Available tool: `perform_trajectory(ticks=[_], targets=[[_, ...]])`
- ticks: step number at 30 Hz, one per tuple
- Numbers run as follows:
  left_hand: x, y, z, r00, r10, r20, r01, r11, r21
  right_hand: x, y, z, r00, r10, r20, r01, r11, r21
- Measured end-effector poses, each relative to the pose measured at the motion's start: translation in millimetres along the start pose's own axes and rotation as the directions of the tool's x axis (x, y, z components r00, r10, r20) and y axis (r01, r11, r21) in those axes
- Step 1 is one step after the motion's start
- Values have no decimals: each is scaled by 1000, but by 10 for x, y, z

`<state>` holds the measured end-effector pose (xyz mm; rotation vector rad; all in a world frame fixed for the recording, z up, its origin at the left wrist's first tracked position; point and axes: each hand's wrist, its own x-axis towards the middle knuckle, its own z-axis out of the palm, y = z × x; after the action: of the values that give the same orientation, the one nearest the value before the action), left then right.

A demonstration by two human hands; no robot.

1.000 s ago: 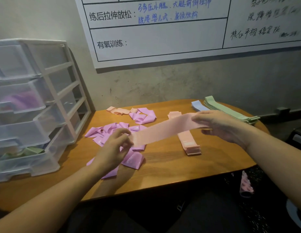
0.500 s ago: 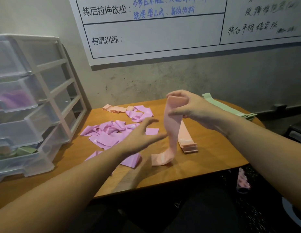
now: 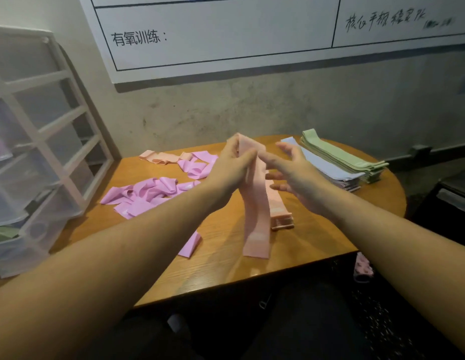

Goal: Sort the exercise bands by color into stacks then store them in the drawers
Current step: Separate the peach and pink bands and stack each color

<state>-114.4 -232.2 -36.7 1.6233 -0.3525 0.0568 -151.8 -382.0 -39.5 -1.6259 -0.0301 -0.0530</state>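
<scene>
My left hand [image 3: 234, 166] grips the top of a salmon-pink band [image 3: 254, 216], which hangs down with its lower end on the wooden table [image 3: 226, 271]. Beside the band's top, my right hand [image 3: 295, 178] has its fingers spread, the thumb close to the band. Behind the hanging band lies a flat stack of salmon bands [image 3: 282, 219]. Loose purple bands [image 3: 145, 193] are scattered at the left, with more purple bands [image 3: 197, 166] and a loose salmon band [image 3: 158, 157] near the wall. A blue stack [image 3: 327, 168] and a green stack [image 3: 343, 157] lie at the right.
A clear plastic drawer unit [image 3: 44, 157] stands at the table's left end, with purple and green bands showing inside some drawers. A whiteboard [image 3: 226, 29] hangs on the wall behind. A pink slipper [image 3: 362, 266] lies on the floor at the right.
The band went from stretched between both hands to hanging from my right hand. Now my left hand has taken hold of its top and my right hand's fingers have opened.
</scene>
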Motion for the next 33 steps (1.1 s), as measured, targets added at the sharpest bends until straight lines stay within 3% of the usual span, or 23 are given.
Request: perform_trajectory(ticks=[5,11,17,28,33], targets=[[278,90,116,993,-95,-65,81,979,-186,10,238,-106,972,168,162,-146,979,-141],[699,-34,204,965,-220,-140,178,949,-260,112,383,-196,996,90,17,-84,967,-241],[1090,-334,362,926,-298,-232,274,953,-129,253,506,-285,992,122,-36,-127,954,-272],[1495,-789,437,878,-393,-274,413,911,14,465,678,-399,983,161,86,-141,968,-209],[1592,-983,375,885,-384,-263,413,909,64,610,891,-430,998,2,59,24,896,-443]])
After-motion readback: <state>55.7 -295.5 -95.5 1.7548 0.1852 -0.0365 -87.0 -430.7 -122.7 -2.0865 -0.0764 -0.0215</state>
